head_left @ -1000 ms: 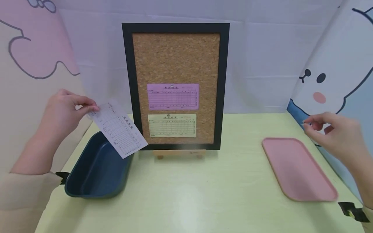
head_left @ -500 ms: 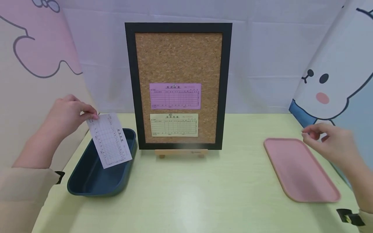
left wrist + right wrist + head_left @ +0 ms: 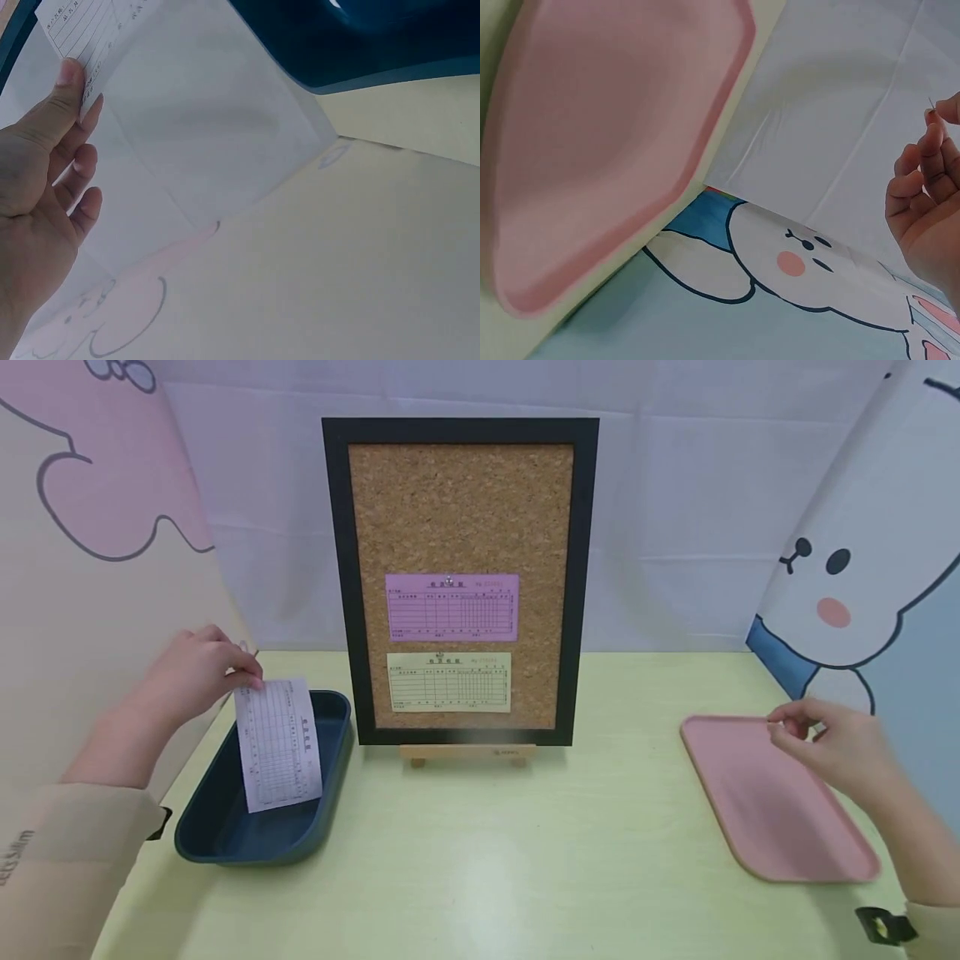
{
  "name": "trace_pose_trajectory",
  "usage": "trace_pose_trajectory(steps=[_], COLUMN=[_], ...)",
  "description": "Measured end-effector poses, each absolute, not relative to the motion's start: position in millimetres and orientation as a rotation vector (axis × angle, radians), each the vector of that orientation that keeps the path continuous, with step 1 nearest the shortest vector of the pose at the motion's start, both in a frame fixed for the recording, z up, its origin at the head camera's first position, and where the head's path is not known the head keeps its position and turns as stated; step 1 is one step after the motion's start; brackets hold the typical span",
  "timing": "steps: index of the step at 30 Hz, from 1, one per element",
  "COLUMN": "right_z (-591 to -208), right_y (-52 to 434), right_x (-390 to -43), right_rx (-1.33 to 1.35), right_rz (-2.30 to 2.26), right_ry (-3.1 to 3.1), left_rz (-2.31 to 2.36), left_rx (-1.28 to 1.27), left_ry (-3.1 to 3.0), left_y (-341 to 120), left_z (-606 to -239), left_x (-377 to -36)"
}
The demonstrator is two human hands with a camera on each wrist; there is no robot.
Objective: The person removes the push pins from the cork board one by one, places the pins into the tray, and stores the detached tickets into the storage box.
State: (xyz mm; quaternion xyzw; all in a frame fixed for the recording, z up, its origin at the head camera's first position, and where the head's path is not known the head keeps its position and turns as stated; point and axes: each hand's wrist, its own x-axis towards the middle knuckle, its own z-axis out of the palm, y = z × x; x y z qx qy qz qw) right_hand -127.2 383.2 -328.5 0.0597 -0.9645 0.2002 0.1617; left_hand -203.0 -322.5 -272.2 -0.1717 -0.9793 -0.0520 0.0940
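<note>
My left hand [image 3: 243, 675] pinches the top corner of a white printed slip [image 3: 277, 743], which hangs upright over the dark blue bin [image 3: 225, 847]. In the left wrist view the thumb of my left hand [image 3: 71, 75] lies on the slip [image 3: 90, 26], beside the bin [image 3: 360, 37]. My right hand [image 3: 776, 727] hovers over the far edge of the pink tray [image 3: 765, 818]. The fingertips of my right hand [image 3: 934, 124] pinch a thin pin [image 3: 930, 103] above the tray [image 3: 607, 135].
A black-framed cork board [image 3: 461, 510] stands on a small wooden easel at the table's middle back. A pink slip [image 3: 452, 607] and a yellow slip [image 3: 448, 681] are pinned to it. Cartoon-printed panels wall in the left and right sides.
My left hand came down and the white slip swung from slanted to hanging upright over the blue bin. My right hand dropped lower, to the pink tray's far edge.
</note>
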Motion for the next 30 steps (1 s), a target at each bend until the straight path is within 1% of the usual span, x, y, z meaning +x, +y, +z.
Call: trace_pose_trajectory(steps=[7,13,17,24,30], right_z=[-346,-363,-374,-385,-394], right_y=[387,386,389,398,402], right_x=[-133,-140,-145,-152,-159], right_rx=[0.143,0.171,0.187,0.207,0.262], right_rz=[0.642,0.649,0.634,0.612,0.561], right_ry=[-2.852,-2.868,-2.887,-2.938,-2.981], left_rz=[-0.164,-0.141,-0.122,-0.063,0.013], left_rx=[-0.562,-0.628,-0.626,-0.61,-0.685], left_ry=[-2.92,-2.889,-2.88,-2.887,-2.916], left_y=[-326,-328,-329,-333,-334], left_z=[-285,-299,-307,-319,-330], left_x=[-208,-215,-221,-231,-237])
